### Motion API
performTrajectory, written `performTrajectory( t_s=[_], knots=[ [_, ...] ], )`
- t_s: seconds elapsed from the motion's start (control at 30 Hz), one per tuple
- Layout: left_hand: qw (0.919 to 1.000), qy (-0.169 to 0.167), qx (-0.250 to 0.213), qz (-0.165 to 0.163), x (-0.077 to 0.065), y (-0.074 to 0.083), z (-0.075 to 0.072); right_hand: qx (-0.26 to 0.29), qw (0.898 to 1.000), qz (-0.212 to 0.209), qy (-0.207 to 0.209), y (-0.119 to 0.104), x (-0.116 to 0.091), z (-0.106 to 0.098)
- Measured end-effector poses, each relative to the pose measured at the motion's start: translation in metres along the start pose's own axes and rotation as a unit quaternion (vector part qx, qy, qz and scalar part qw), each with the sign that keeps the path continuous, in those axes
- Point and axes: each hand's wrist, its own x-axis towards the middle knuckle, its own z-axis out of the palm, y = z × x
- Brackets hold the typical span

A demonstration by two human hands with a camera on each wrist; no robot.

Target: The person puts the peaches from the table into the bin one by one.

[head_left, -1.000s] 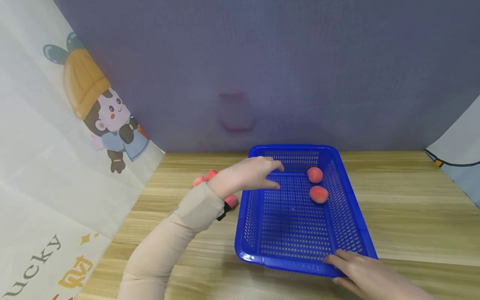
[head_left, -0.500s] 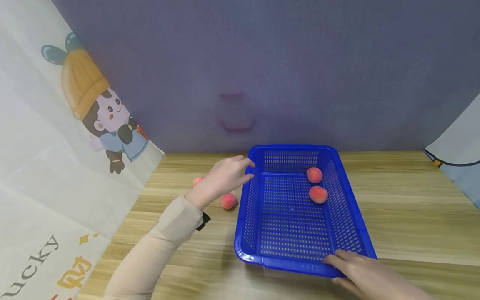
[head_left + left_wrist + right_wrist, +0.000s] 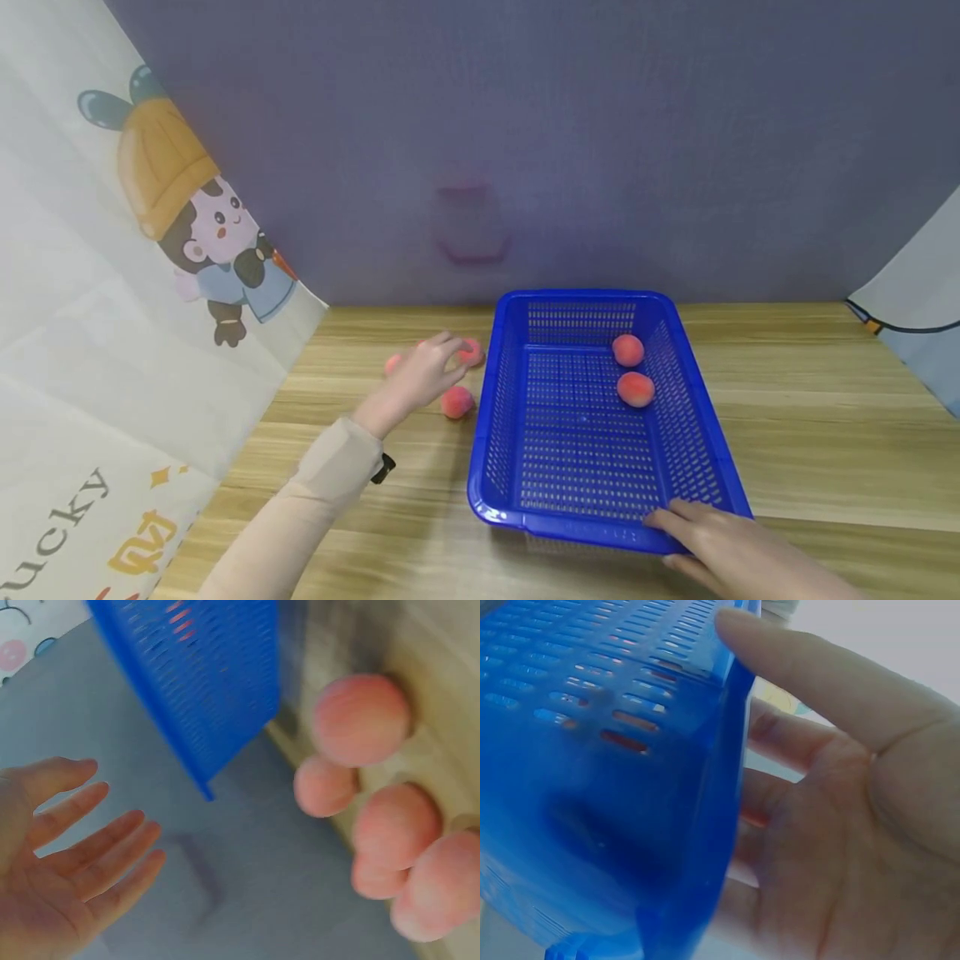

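A blue plastic basket (image 3: 577, 530) with slotted walls stands on the wooden table. Two reddish peaches (image 3: 636, 389) lie in it, along its right side. My right hand (image 3: 716, 542) grips the near right rim; in the right wrist view the thumb (image 3: 802, 664) and fingers lie on opposite sides of the rim. Left of the basket, my left hand (image 3: 422, 373) is over a group of peaches, one loose peach (image 3: 457, 402) just below its fingers. The left wrist view shows this hand's palm (image 3: 45, 900) bare, fingers loosely spread, with several peaches (image 3: 362, 720) off to the right.
A grey-blue partition (image 3: 675, 167) rises behind the table (image 3: 817, 417). On the left hangs a white cloth (image 3: 75, 333) printed with a cartoon figure. A black cable (image 3: 915, 330) runs at the far right.
My left hand has moved left and back from over the basket to above the peaches on the table, uncovering a peach beside the basket. The right hand stays on the rim.
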Motion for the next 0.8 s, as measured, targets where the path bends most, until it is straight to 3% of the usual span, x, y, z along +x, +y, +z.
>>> performTrajectory(
  t_s=[0.33, 0.43, 0.6, 0.8],
  knots=[
    [0.9996, -0.016, -0.023, -0.002, -0.012, -0.019, 0.034, -0.001, 1.0, -0.001, -0.001, -0.002, 0.0, -0.002],
    [0.9994, -0.016, -0.03, 0.011, -0.015, -0.025, 0.042, 0.003, 1.0, 0.005, -0.008, -0.002, 0.0, -0.002],
    [0.9985, 0.014, -0.022, 0.049, -0.018, -0.031, 0.055, 0.007, 1.0, 0.013, -0.016, -0.002, 0.0, -0.001],
    [0.9997, -0.008, -0.013, 0.021, -0.022, -0.033, 0.065, -0.002, 1.0, 0.005, -0.007, -0.003, 0.001, -0.003]
  ],
)
